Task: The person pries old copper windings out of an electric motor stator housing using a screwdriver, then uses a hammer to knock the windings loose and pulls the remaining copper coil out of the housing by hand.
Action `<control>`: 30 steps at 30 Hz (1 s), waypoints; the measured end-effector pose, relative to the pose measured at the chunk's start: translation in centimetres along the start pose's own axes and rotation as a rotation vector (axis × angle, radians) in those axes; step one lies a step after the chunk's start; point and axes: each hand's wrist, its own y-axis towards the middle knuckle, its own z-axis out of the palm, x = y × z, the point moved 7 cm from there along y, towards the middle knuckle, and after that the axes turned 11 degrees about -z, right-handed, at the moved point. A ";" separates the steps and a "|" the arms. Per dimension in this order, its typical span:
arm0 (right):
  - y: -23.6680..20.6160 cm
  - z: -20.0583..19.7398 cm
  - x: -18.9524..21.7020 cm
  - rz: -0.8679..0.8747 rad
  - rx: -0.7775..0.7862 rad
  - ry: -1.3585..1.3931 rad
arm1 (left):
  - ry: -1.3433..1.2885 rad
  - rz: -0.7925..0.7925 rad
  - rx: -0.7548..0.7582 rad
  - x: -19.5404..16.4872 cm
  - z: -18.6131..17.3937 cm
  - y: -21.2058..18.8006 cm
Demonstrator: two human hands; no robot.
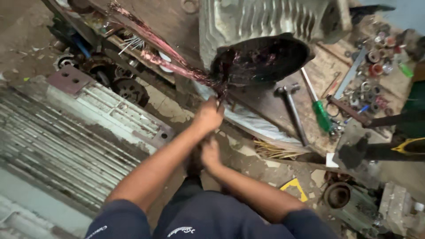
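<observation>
A large grey finned motor housing (261,22) lies on a workbench, its dark open end (261,59) facing me. A long bundle of reddish copper winding wire (152,55) runs out of that opening toward the upper left. My left hand (208,116) is closed around the wire bundle just below the opening. Lower down and closer to my body, my right hand (210,155) has its fingers curled; whether it grips the wire is unclear.
On the bench (270,104) lie a hammer (293,110), a green-handled screwdriver (319,110) and a flat metal bar (349,73), with several small parts at the far right. Another finned grey casing (66,132) sits at left. Scrap motor parts (338,194) lie on the floor.
</observation>
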 end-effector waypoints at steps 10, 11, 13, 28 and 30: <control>0.8 -3.5 -2.6 0.068 0.113 -0.105 | -0.295 0.057 0.190 1.1 -2.0 -1.1; 1.0 -5.3 -3.8 0.163 0.183 -0.107 | -0.312 0.039 0.124 0.8 -1.7 -2.2; 0.7 -9.0 -5.4 0.298 0.250 -0.180 | -0.327 0.046 -0.026 -0.1 -1.3 -4.2; 1.3 -10.5 -5.1 0.192 0.348 0.175 | -1.176 -0.297 0.039 4.8 2.9 -5.9; 1.4 -10.5 -4.7 0.185 0.345 0.279 | -1.101 -0.200 -0.064 4.3 1.7 -5.7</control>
